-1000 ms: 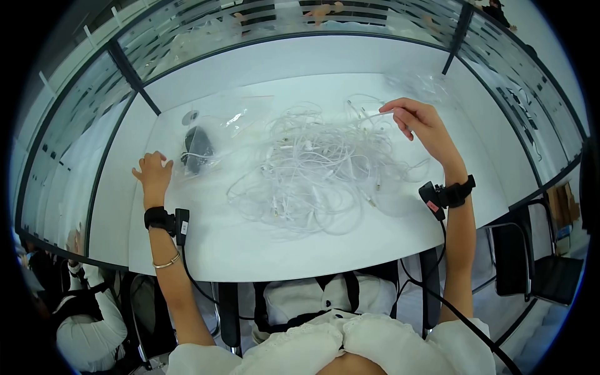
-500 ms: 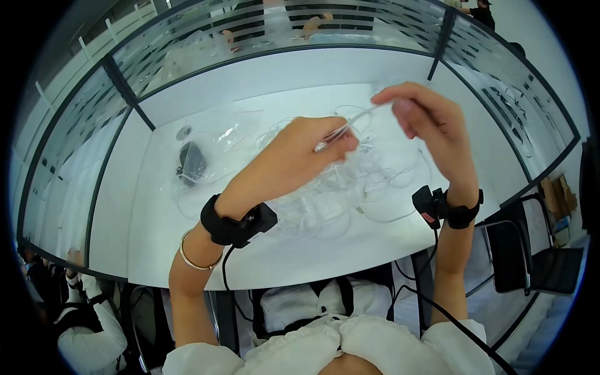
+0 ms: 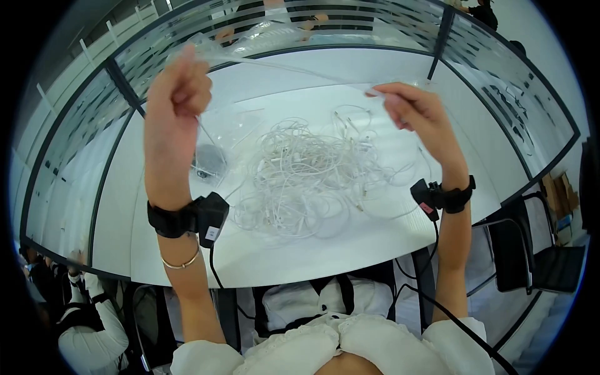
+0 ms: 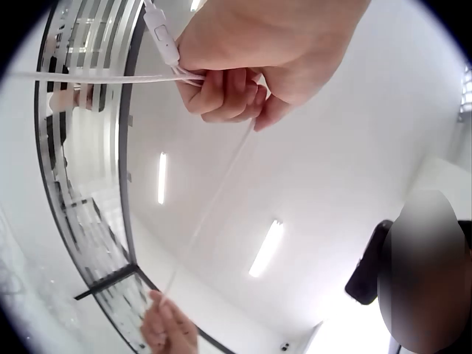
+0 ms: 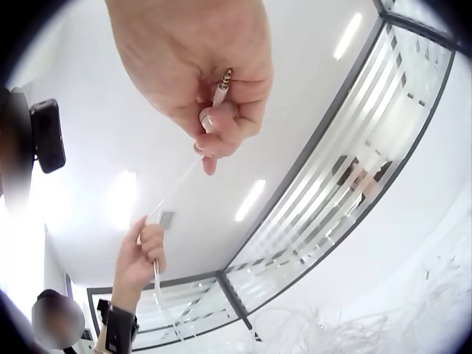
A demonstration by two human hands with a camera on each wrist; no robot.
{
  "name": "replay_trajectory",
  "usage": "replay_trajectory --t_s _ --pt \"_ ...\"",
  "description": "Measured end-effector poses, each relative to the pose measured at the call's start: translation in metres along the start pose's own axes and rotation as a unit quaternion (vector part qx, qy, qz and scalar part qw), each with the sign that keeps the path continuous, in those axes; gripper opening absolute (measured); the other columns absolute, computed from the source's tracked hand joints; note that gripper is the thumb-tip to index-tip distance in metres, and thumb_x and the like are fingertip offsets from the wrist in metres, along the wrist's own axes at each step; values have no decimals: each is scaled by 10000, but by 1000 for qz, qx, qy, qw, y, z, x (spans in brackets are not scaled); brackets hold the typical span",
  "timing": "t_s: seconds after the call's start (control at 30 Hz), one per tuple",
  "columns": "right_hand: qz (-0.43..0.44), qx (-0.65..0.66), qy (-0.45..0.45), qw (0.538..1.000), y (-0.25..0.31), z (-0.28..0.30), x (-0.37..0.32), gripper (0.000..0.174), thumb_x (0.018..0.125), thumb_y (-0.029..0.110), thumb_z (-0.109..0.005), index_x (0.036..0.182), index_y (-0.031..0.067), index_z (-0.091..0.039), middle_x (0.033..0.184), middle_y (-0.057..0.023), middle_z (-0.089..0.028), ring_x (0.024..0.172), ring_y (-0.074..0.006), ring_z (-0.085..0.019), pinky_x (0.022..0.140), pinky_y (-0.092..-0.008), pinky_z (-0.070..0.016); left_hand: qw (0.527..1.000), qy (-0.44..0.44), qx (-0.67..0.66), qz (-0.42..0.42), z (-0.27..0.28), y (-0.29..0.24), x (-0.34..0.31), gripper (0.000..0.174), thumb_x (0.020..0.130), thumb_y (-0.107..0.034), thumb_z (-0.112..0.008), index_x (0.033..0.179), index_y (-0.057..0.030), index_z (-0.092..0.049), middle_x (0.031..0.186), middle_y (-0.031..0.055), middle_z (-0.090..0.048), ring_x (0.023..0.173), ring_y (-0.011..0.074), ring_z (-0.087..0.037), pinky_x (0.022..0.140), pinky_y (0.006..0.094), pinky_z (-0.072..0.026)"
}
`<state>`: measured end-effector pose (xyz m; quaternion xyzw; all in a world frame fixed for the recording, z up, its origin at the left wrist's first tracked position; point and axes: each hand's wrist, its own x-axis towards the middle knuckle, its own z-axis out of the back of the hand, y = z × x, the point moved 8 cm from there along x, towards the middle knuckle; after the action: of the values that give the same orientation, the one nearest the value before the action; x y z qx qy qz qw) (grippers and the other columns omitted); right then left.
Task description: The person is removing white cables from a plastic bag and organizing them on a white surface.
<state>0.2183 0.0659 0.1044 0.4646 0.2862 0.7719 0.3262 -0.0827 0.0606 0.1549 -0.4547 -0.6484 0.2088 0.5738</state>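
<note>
A white cable (image 3: 294,69) stretches between both raised hands. My left hand (image 3: 178,94), lifted high over the table's left side, has its fingers curled round the cable; in the left wrist view a white inline control piece (image 4: 161,35) sticks out beside those fingers. My right hand (image 3: 419,112) pinches the cable's other end, and the right wrist view shows a metal jack plug (image 5: 224,82) in that hand. Below and between the hands lies a tangled pile of white cables (image 3: 306,162).
A clear plastic bag with a dark round object (image 3: 210,160) lies at the table's left. Low white walls with striped glass panels (image 3: 331,19) enclose the white table (image 3: 350,250). Black chairs (image 3: 553,269) stand at the right, and another person (image 3: 94,319) is at lower left.
My left hand came in from the left to the cable by my right hand, took hold of it, then moved back left and up, drawing it out. My right hand stays nearly in place.
</note>
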Motion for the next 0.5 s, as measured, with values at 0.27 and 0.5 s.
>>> replay_trajectory --t_s 0.27,0.5 --pt "13 32 119 992 16 -75 18 230 984 142 -470 1059 40 -662 637 33 -423 584 -60 -386 538 -214 -341 965 -236 -11 -115 -54 -75 -8 323 1001 -218 -475 1078 88 -545 777 40 -407 730 114 -475 787 258 -443" --pt "-17 88 183 979 5 -118 13 198 975 142 -462 993 24 -619 639 -11 -466 601 -101 -444 593 -247 -414 945 199 -254 49 -66 -56 6 314 1028 -175 -410 734 -71 -371 661 7 -368 560 82 -396 686 243 -414"
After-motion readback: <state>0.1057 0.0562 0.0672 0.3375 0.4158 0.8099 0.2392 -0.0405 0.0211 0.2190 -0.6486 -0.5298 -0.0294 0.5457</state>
